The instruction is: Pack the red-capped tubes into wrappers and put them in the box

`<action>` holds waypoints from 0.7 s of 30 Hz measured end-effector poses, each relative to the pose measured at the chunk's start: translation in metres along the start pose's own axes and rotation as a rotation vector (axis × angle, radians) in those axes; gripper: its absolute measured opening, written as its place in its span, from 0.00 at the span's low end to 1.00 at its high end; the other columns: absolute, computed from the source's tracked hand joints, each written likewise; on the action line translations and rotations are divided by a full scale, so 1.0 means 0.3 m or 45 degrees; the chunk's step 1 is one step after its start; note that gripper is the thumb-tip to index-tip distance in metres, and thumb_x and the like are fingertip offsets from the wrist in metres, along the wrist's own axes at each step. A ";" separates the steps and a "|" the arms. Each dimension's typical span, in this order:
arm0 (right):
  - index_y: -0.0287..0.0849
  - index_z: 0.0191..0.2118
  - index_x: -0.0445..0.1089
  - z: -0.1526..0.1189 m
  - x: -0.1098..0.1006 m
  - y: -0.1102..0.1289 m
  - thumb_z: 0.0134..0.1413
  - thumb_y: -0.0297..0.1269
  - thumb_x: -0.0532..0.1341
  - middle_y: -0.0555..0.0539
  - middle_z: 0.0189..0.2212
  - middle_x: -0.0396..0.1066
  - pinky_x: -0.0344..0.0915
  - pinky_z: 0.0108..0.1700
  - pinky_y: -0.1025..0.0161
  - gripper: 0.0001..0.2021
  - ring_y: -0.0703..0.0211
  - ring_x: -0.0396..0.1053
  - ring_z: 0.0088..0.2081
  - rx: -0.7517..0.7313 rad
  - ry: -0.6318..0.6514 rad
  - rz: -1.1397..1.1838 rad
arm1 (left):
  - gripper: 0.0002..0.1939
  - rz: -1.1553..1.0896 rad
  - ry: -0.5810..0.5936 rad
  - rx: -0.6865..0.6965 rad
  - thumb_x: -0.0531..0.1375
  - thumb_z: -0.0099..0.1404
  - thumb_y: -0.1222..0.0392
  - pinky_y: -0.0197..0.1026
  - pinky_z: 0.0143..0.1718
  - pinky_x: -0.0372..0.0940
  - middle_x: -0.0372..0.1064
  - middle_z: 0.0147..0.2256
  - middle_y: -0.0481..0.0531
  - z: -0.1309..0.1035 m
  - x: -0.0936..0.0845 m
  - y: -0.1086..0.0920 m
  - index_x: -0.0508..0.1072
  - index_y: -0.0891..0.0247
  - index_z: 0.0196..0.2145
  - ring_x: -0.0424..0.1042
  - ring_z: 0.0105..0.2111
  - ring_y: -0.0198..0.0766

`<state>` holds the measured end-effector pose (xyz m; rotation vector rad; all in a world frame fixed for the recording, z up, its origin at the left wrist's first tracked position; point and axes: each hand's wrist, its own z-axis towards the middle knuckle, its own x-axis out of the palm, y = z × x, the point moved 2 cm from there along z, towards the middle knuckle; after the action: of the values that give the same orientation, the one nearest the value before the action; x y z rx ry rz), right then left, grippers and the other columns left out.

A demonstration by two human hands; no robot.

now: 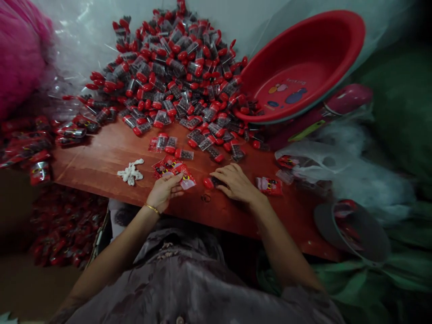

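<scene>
My left hand (164, 192), with a gold bangle at the wrist, pinches a small red printed packet (185, 174) between thumb and fingers. More packets of the same kind (163, 165) lie just behind it. Close by on the right, the fingers of my right hand (235, 182) curl over a small clear container with a red cap (208, 182) and dark contents. Part of that container is hidden under the fingers. A thin dark ring (205, 198) lies on the tabletop between my hands.
A large heap of red-capped containers (168, 67) covers the back of the reddish table (97, 155). A red basin (303, 63) leans at the right. White crumpled material (131, 172), a filled packet (269, 185), plastic bags (357, 175) and a grey tub (374, 238) lie around.
</scene>
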<state>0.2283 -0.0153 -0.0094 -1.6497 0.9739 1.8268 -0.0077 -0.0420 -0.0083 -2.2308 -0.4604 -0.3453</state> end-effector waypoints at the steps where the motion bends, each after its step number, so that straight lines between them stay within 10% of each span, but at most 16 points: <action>1: 0.42 0.49 0.66 -0.003 0.003 0.002 0.51 0.36 0.61 0.42 0.44 0.69 0.52 0.53 0.49 0.17 0.50 0.62 0.47 0.010 -0.001 0.044 | 0.21 -0.004 0.003 -0.005 0.71 0.40 0.54 0.34 0.24 0.65 0.74 0.27 0.51 -0.003 0.001 0.000 0.72 0.65 0.32 0.72 0.25 0.34; 8: 0.43 0.40 0.64 -0.048 0.045 0.074 0.51 0.37 0.61 0.46 0.35 0.68 0.61 0.39 0.59 0.10 0.55 0.64 0.36 0.300 -0.115 0.470 | 0.22 -0.048 -0.022 -0.037 0.71 0.39 0.54 0.34 0.24 0.65 0.73 0.26 0.51 -0.013 0.003 0.011 0.72 0.65 0.32 0.71 0.24 0.34; 15: 0.43 0.43 0.66 -0.050 0.089 0.129 0.47 0.37 0.65 0.43 0.42 0.68 0.59 0.44 0.53 0.16 0.47 0.63 0.43 0.388 -0.197 0.280 | 0.23 -0.028 -0.025 -0.041 0.71 0.39 0.52 0.34 0.24 0.64 0.73 0.26 0.50 0.002 0.003 0.025 0.72 0.65 0.32 0.71 0.24 0.34; 21: 0.45 0.44 0.65 -0.069 0.052 0.187 0.47 0.38 0.64 0.46 0.39 0.72 0.64 0.44 0.56 0.16 0.54 0.69 0.40 0.369 -0.348 0.681 | 0.24 -0.040 -0.028 -0.037 0.71 0.38 0.50 0.35 0.26 0.64 0.73 0.27 0.51 0.004 -0.004 0.025 0.73 0.65 0.31 0.71 0.25 0.34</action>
<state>0.1966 -0.0679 -0.0149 -0.9920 1.5688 2.0435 -0.0055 -0.0459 -0.0145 -2.2597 -0.5054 -0.3465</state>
